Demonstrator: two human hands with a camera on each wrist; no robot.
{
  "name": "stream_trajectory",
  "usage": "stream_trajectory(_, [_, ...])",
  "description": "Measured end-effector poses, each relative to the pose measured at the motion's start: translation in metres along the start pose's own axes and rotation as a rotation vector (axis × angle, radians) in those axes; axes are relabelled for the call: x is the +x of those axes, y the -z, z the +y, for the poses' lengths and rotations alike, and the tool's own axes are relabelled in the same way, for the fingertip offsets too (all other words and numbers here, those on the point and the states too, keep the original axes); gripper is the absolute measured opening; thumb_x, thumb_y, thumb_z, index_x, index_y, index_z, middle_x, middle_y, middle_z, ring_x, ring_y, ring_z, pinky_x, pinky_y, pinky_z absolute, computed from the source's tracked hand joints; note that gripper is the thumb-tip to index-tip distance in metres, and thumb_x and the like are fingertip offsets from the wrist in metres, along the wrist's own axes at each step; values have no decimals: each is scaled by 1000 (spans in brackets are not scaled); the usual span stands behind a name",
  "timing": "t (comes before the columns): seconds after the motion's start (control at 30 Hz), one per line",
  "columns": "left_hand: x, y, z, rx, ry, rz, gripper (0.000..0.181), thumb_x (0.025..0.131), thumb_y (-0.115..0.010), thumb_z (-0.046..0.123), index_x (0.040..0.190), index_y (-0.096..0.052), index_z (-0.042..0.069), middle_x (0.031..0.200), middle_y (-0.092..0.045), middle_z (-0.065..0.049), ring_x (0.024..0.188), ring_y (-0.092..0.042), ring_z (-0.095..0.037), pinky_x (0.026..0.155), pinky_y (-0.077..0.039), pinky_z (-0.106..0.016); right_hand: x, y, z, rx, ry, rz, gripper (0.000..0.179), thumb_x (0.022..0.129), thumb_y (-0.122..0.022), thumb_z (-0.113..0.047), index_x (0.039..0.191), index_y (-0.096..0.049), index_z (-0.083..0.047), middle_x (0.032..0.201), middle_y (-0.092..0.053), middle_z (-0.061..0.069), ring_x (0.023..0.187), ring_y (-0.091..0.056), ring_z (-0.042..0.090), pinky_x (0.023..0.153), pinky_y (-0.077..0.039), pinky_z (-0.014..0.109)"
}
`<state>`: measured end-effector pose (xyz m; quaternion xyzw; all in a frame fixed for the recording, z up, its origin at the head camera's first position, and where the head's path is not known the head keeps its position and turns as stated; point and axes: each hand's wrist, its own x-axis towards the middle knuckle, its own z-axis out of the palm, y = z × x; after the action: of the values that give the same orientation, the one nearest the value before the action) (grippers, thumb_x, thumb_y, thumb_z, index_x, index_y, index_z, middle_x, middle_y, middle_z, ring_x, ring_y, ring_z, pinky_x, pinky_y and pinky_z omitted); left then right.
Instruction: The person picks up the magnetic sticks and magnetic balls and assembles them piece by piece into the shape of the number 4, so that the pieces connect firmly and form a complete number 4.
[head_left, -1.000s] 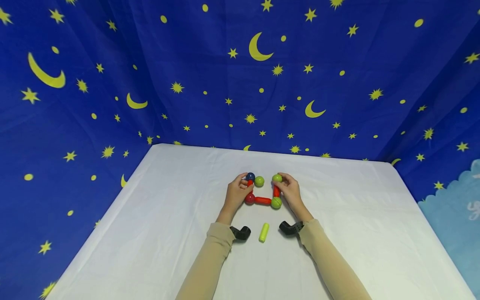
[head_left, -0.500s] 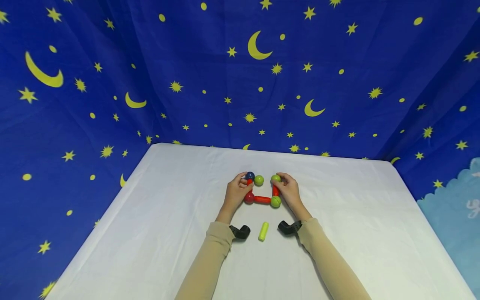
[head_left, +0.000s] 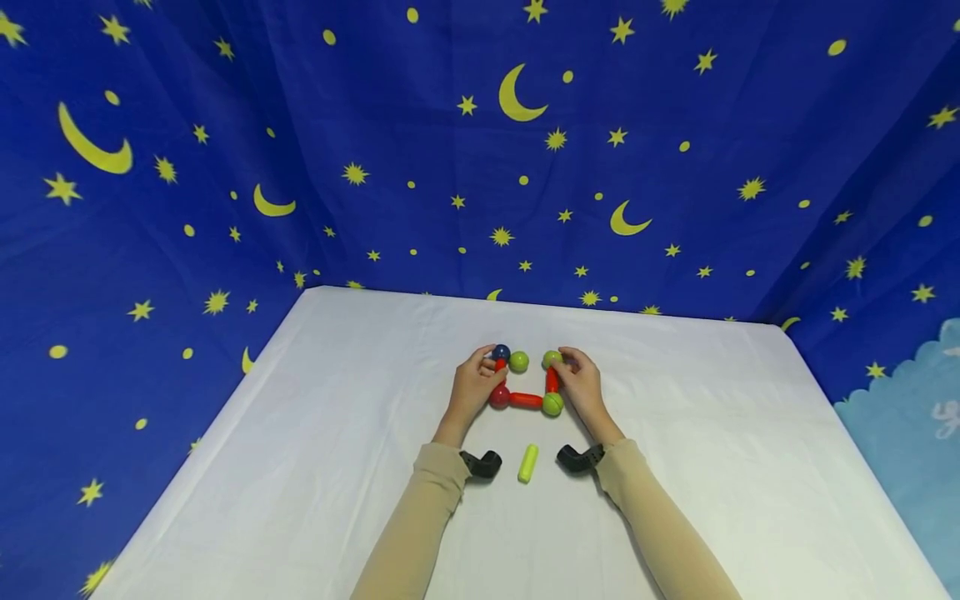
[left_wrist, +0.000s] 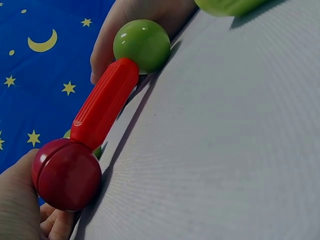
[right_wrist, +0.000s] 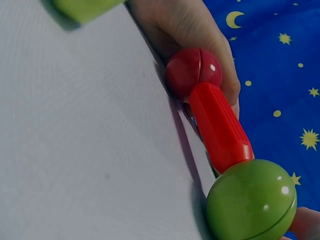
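In the head view my left hand (head_left: 472, 387) grips the left side of a U-shaped frame of balls and rods, thumb over a red rod, fingertips at the dark blue ball (head_left: 501, 353). A red ball (left_wrist: 67, 175) forms the near left corner. From it a second red rod (head_left: 527, 401) runs to a green ball (right_wrist: 252, 200) with a seam at the near right corner. My right hand (head_left: 583, 383) pinches another green ball (head_left: 552, 359) at the far end of the right-hand red rod (head_left: 552, 381). A loose-looking green ball (head_left: 518, 361) sits beside the blue one.
A yellow-green rod (head_left: 528, 463) lies on the white-covered table (head_left: 337, 417) between the two black wrist cameras (head_left: 482, 465). Blue cloth (head_left: 420, 150) with yellow moons and stars hangs behind the table and at both sides.
The far right green ball, in my right fingers, has shifted slightly toward the near green ball. My left hand keeps its grip, and the other pieces stay nearly still.
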<state>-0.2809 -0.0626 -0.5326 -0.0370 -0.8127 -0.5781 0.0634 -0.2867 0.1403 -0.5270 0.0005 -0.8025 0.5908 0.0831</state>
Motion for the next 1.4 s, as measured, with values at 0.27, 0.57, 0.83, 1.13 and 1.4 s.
stream_trajectory(0.27, [0,-1,-1,7,-3,3,50,84,-71,14,131,-55,7,94,-68,-13,75,-63,-13,66,-52,-19,-9,4,1,52,-23,52,35,95,-55,-16,123,-56,4,113,-58,22,66,-52,-1,60,-45,12])
stream_trajectory(0.57, [-2,1,1,-4,-7,-4,50,84,-71,14,131,-55,7,94,-68,-13,76,-63,-13,66,-53,-20,-32,13,-26,104,-42,84,31,94,-54,-7,120,-55,11,104,-58,22,73,-58,14,61,-45,13])
stream_trajectory(0.83, [-2,1,1,-21,3,-2,49,84,-71,13,131,-56,7,94,-68,-13,74,-62,-11,65,-52,-18,-51,16,-33,100,26,107,28,93,-52,-2,116,-54,14,96,-60,25,73,-57,5,65,-45,12])
stream_trajectory(1.13, [-3,-1,2,-36,8,-8,49,84,-71,14,130,-56,7,93,-68,-13,73,-62,-11,65,-52,-18,-67,21,-33,113,78,141,25,92,-53,1,111,-56,16,90,-60,30,74,-58,20,62,-44,11])
stream_trajectory(1.4, [-2,0,2,-27,8,-1,48,84,-71,13,129,-57,7,92,-68,-13,73,-61,-10,65,-51,-18,-86,19,-38,124,107,168,21,90,-54,4,107,-58,16,87,-59,32,69,-55,5,62,-43,10])
